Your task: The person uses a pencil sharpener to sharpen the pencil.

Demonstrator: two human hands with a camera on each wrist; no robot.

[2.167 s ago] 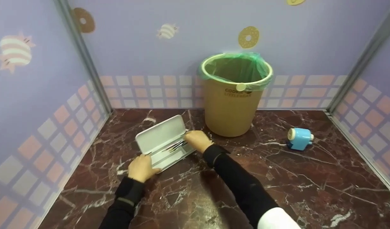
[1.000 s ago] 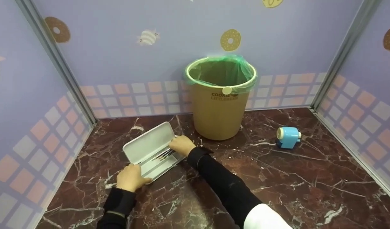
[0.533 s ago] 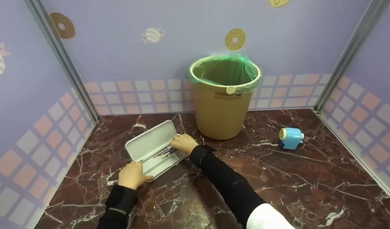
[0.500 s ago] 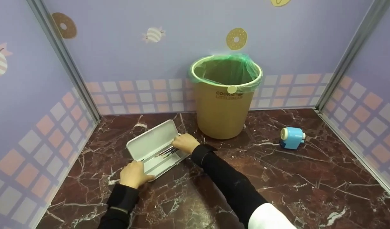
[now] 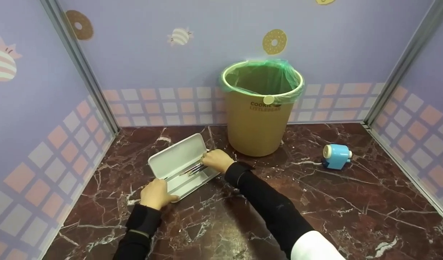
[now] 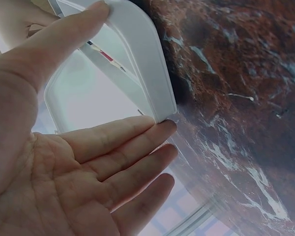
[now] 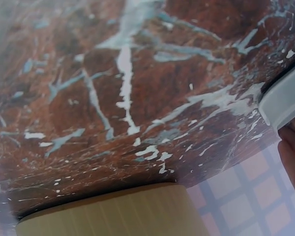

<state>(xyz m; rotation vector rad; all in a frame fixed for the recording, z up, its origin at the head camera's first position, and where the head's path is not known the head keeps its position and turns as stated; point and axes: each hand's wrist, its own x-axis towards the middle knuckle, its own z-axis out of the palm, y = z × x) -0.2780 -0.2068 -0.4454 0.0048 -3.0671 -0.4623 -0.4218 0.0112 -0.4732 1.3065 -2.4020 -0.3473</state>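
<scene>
An uncovered white pencil case [image 5: 178,157] lies diagonally on the marbled surface, its lid leaning back. Several thin pencils [image 5: 193,169] rest inside, partly covered by my right hand [image 5: 218,160], which grips the case's far-right end. At the near-left end is my left hand [image 5: 157,194], thumb along the front edge. In the left wrist view that hand [image 6: 83,157] has straight fingers touching the case's corner, while the thumb lies on its rim. Only a few fingers [image 7: 291,152] show in the right wrist view, against the end of the case [image 7: 286,93].
Just right of the case, by the back wall, stands a tan bin [image 5: 259,126] with a green liner [image 5: 290,77]. A blue pencil sharpener [image 5: 336,156] sits farther right. Small pale scraps [image 7: 152,152] are scattered near the bin. Walls enclose the back and both sides.
The head view has shifted about, moving the whole scene in the picture. Both hands stay at the two ends of the case, which keeps its place beside the bin.
</scene>
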